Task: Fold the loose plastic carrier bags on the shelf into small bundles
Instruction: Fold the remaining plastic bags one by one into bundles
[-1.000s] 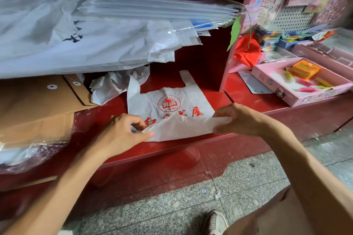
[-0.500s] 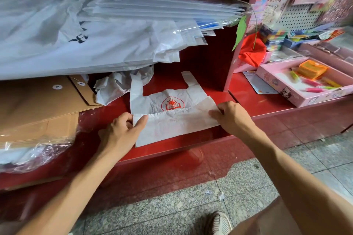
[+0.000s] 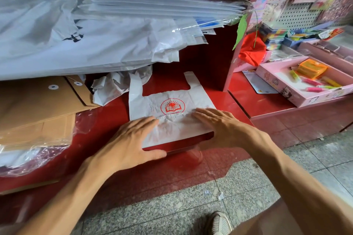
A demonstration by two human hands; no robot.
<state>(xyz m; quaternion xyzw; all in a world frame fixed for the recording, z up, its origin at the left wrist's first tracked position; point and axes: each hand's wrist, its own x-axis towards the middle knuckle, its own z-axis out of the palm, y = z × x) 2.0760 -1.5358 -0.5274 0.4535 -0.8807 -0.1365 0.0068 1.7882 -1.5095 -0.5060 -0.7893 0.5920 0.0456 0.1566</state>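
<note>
A grey shoe point(image 3: 219, 223) stands on the speckled stone floor point(image 3: 172, 206) at the bottom of the view. Above it, both forearms reach toward the red shelf point(image 3: 114, 120).

The left hand point(image 3: 131, 139) lies flat on the near left part of the white carrier bag point(image 3: 172, 112), fingers straight and spread, thumb stretched along the shelf's front edge; its grip is fully open and it holds nothing, only pressing down. The right hand point(image 3: 219, 124) lies flat on the bag's near right part in the same way, fingers straight and together, grip open, pressing the plastic.

The bag rests on the shelf at its front edge, between the two hands. Its lower part is folded up over itself, the fold's upper edge running just under the red book-and-sun logo point(image 3: 172, 106). The two handles point away toward the back of the shelf.

Just behind and left of the bag lies a crumpled white bag point(image 3: 110, 87). Left of that sit brown envelopes point(image 3: 38, 105), some in clear wrap. Over them hangs a stack of large white plastic bags point(image 3: 86, 44) and clear sleeves point(image 3: 162, 4).

To the right, past a pink partition, a pink tray point(image 3: 267, 77) holds coloured pens and an orange packet point(image 3: 311, 67); a red cloth point(image 3: 252, 49) lies behind it.
</note>
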